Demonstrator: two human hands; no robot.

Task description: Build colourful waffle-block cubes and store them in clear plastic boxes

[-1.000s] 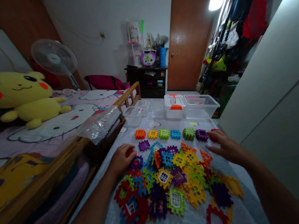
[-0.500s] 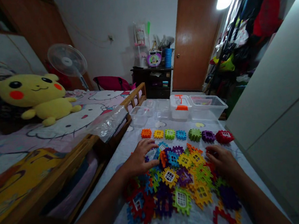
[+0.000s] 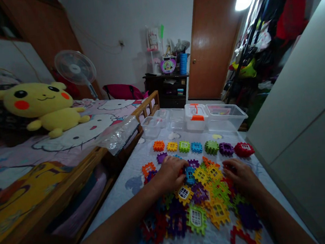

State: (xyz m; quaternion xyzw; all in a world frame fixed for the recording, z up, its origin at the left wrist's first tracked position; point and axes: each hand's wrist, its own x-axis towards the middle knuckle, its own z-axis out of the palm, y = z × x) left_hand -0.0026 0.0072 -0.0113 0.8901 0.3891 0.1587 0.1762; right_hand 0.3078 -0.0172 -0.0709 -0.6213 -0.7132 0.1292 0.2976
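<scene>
Containers: one lidded clear box (image 3: 197, 124) with orange handle and latch is standing at the far end of the cloth-covered counter (image 3: 125, 181); contents cannot be told. One long clear tub (image 3: 230, 122) is sitting open to its right; something pink is showing there, inside or behind unclear. Smaller clear tubs (image 3: 151, 129) are overlapping to the left, count uncertain.

Count: seven blocks (image 3: 196, 147) are forming a row before the containers: orange, yellow, light green, blue, darker green, purple, red. Nearer, a pile of plastic tiles (image 3: 199, 193) is covering the counter, overlapping too much to count.

Appearance: tile edges are showing square teeth. One yellow tile (image 3: 184, 194) and one light green tile (image 3: 196, 218) are carrying white lattice windows; one red tile (image 3: 234, 235) is framing an open middle.

Left hand (image 3: 171, 172) is lying over the pile, fingers curling beside a blue tile (image 3: 190, 175); grip unclear. Right hand (image 3: 240, 172) is hanging at the pile's right side, fingers bent, closely spaced; cannot tell whether holding anything.
</scene>
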